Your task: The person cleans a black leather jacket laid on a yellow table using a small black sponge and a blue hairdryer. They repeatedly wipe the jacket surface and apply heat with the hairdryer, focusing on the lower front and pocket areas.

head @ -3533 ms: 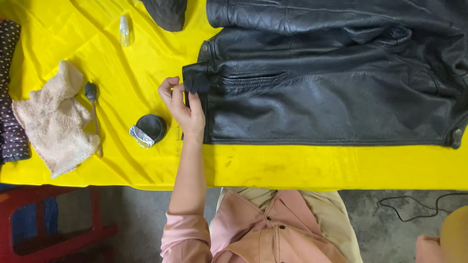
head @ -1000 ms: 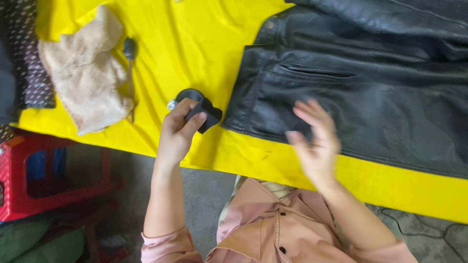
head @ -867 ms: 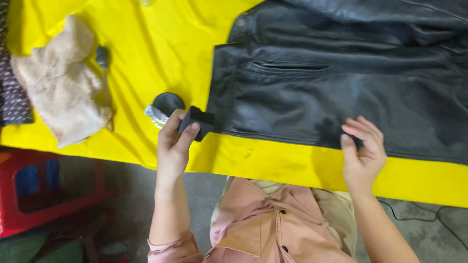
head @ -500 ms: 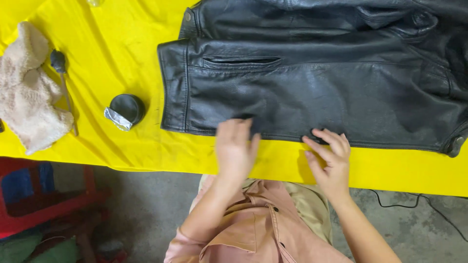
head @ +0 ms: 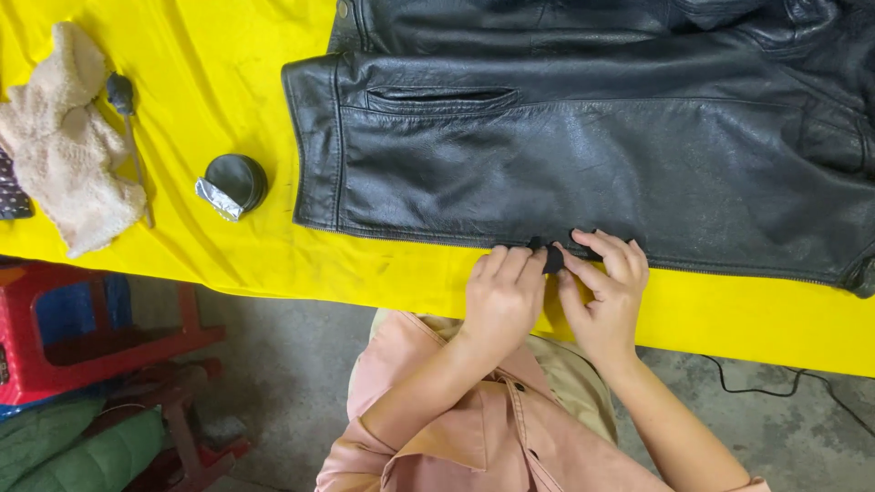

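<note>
A black leather jacket [head: 583, 155] lies flat on a yellow table [head: 210, 55]. My left hand [head: 504, 293] and my right hand [head: 604, 290] meet at the jacket's near hem. Between their fingertips they pinch a small black piece [head: 550, 257], right at the zipper edge. Which hand has the firmer hold on it is hard to tell. A round black tin [head: 235, 183] with a silver foil flap sits to the left of the jacket, apart from both hands.
A beige fluffy cloth [head: 64, 155] lies at the table's left end with a dark-headed brush [head: 123, 100] beside it. A patterned dark fabric [head: 11, 191] pokes in at the left edge. Below the table stand a red stool [head: 55, 337], green bundles [head: 82, 456] and a black cable [head: 775, 387].
My left hand left the tin area carrying the small black piece and came to the jacket's hem. My right hand slid left to meet it. The view shifted right.
</note>
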